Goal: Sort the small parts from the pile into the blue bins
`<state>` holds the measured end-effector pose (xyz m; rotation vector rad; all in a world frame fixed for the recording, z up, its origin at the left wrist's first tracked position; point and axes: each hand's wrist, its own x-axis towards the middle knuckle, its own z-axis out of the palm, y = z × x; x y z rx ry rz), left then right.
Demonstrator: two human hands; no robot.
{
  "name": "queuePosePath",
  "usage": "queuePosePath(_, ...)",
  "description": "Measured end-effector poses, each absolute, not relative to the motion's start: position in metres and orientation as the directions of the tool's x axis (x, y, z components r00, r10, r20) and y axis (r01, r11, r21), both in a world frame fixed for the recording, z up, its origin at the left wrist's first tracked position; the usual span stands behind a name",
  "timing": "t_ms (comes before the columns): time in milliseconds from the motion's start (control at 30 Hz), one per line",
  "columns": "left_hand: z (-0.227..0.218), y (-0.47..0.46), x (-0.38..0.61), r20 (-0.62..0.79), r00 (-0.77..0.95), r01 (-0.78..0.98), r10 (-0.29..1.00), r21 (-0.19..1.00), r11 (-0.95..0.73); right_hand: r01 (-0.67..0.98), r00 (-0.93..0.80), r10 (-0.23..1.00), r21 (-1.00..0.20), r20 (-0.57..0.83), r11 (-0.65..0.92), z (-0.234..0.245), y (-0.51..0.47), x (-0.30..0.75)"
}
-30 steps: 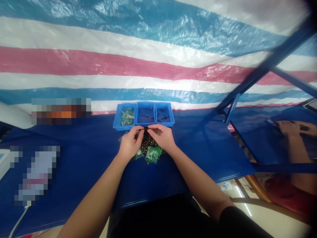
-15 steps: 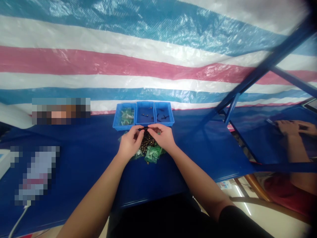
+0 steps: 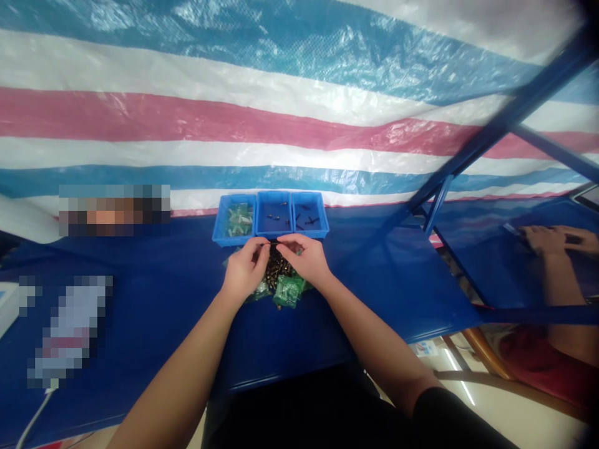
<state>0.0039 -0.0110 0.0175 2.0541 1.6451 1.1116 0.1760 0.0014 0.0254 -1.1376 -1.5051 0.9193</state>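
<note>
My left hand (image 3: 244, 268) and my right hand (image 3: 307, 257) meet over a pile, with thumbs and forefingers closed in pinches. Between the fingertips runs a small, thin, dark screw-like piece (image 3: 274, 242), mostly covered by the fingers. Under the hands lies a heap of small dark and brass-coloured screw-like parts (image 3: 277, 272). A green plastic packet (image 3: 288, 290) rests at the heap's near side, and a paler clear packet (image 3: 262, 290) shows beside my left hand.
Just beyond my hands stand three blue bins: the left bin (image 3: 215, 234) holds clear packets, the middle bin (image 3: 274, 226) a few small parts, the right bin (image 3: 322, 232) dark parts. A blue metal frame (image 3: 468, 153) rises at right, near another person's hands (image 3: 556, 240).
My fingertips have shifted very slightly around the small dark piece, which shows a little more between them. The bins and pile look unchanged.
</note>
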Motion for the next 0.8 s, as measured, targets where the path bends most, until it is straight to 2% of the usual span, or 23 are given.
queuePosePath(800,0.0167,-0.0103,0.0037,0.397,0.071,0.696,0.915,0.638,-0.33,0.215,-0.061,0.965,-0.941,0.254,0.261,0.024,0.0012,0.1757)
